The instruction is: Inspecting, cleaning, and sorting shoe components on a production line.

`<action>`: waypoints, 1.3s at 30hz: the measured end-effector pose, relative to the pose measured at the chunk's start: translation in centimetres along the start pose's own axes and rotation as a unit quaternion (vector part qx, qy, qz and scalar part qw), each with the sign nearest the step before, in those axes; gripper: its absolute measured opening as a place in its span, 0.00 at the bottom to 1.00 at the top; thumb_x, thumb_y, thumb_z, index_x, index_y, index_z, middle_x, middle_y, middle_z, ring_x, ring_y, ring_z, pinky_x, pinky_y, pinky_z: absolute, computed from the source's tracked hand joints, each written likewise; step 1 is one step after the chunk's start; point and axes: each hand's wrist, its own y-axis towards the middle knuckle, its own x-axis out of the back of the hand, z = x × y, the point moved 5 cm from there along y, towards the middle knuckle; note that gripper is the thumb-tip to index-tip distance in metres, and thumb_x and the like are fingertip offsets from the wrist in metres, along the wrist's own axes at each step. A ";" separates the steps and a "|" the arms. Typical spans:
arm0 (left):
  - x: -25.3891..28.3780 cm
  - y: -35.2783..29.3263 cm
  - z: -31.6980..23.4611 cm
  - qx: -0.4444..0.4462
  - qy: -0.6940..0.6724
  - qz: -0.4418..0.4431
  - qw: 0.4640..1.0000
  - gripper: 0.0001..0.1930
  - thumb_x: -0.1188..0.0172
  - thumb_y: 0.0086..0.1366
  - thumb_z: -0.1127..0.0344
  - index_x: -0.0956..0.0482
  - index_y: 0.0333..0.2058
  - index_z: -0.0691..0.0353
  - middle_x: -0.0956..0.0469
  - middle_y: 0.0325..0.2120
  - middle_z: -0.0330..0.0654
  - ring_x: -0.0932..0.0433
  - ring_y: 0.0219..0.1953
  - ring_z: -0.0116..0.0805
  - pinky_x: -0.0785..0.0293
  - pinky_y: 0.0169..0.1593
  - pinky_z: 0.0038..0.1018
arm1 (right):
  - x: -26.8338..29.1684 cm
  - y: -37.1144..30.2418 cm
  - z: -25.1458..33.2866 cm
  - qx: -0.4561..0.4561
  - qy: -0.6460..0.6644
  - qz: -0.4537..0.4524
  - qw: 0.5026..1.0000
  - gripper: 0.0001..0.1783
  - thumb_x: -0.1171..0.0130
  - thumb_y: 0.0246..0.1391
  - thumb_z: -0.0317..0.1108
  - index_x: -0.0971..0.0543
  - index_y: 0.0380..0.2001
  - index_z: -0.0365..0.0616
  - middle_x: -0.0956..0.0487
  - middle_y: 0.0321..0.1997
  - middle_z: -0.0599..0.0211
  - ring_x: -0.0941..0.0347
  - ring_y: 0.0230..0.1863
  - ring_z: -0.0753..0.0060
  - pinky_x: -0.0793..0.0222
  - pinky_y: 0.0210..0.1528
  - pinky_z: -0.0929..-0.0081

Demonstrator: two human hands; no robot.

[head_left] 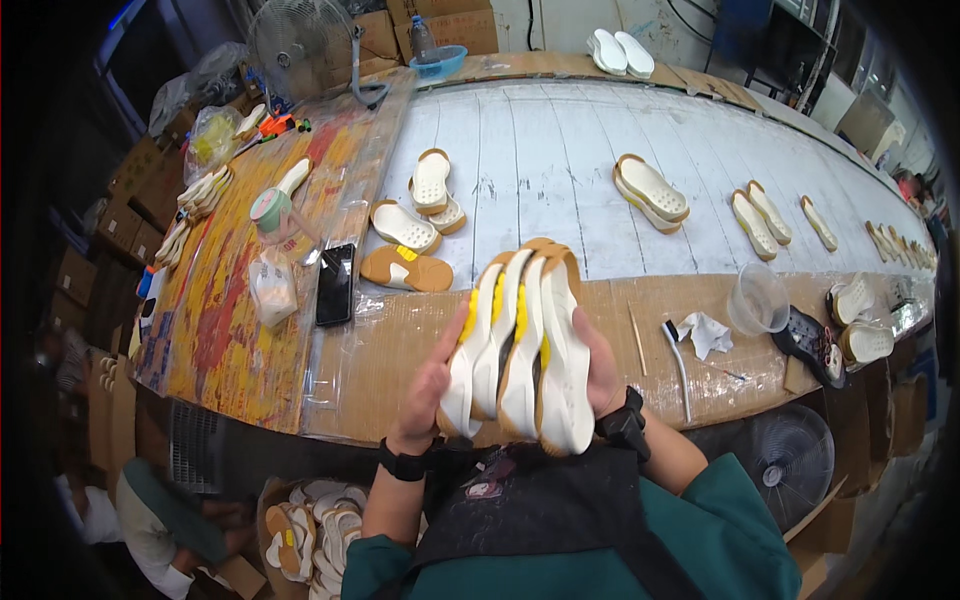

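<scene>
A row of several shoe soles (565, 375), white with tan undersides and yellow patches, stands on edge between my two hands in front of my apron. My left hand (430, 388) presses against the left end of the row, and my right hand (600, 368) closes on the right end. Just beyond the held soles, a tan sole (425, 274) lies underside up beside a white-topped sole (405, 226). Another white sole (432, 180) rests partly over a further one. A pair of stacked soles (650, 190) lies farther right on the white surface.
A phone (335, 285) and a tape roll (270, 210) are at left. On the right are a toothbrush (677, 370), crumpled tissue (705, 335), clear plastic cup (757, 300) and dark shoe part (805, 345). Soles fill a box (262, 500) below; another person (165, 520) sits lower left.
</scene>
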 end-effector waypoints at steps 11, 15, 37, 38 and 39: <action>-0.1 -0.8 0.5 0.090 -0.162 -0.172 0.968 0.34 0.65 0.65 0.52 0.65 0.60 0.67 0.58 0.61 0.50 0.53 0.62 0.40 0.56 0.62 0.31 | -0.8 1.7 -0.1 -0.031 -0.018 -0.050 0.998 0.25 0.61 0.58 0.46 0.37 0.52 0.40 0.29 0.49 0.55 0.30 0.47 0.61 0.34 0.51 0.64; 1.8 -3.7 -0.2 0.074 -0.059 -0.168 0.981 0.43 0.50 0.57 0.52 0.64 0.60 0.69 0.60 0.61 0.49 0.57 0.63 0.39 0.60 0.63 0.29 | -0.4 2.4 -0.9 -0.094 -0.057 -0.052 0.993 0.28 0.58 0.56 0.50 0.37 0.52 0.39 0.29 0.48 0.56 0.28 0.45 0.63 0.32 0.48 0.67; 9.3 -44.0 4.2 -0.366 -0.279 -0.692 0.557 0.26 0.46 0.57 0.51 0.36 0.49 0.61 0.31 0.45 0.44 0.32 0.48 0.42 0.39 0.55 0.40 | -1.3 9.8 -15.4 -0.330 -0.604 0.122 0.715 0.22 0.58 0.58 0.42 0.35 0.50 0.39 0.34 0.54 0.58 0.35 0.53 0.64 0.37 0.50 0.70; 7.5 -47.1 4.3 -0.363 -0.218 -0.751 0.506 0.26 0.46 0.56 0.50 0.35 0.49 0.59 0.30 0.45 0.43 0.33 0.49 0.41 0.40 0.55 0.40 | -1.0 9.8 -15.3 -0.335 -0.601 0.120 0.715 0.22 0.58 0.58 0.42 0.35 0.50 0.39 0.34 0.54 0.58 0.35 0.53 0.64 0.37 0.50 0.70; 6.0 -49.8 5.2 -0.350 -0.205 -0.783 0.472 0.27 0.44 0.54 0.48 0.35 0.48 0.57 0.30 0.43 0.42 0.32 0.48 0.41 0.40 0.54 0.41 | -0.7 10.0 -15.1 -0.334 -0.596 0.108 0.722 0.21 0.58 0.58 0.41 0.34 0.50 0.38 0.33 0.53 0.59 0.34 0.51 0.64 0.36 0.49 0.70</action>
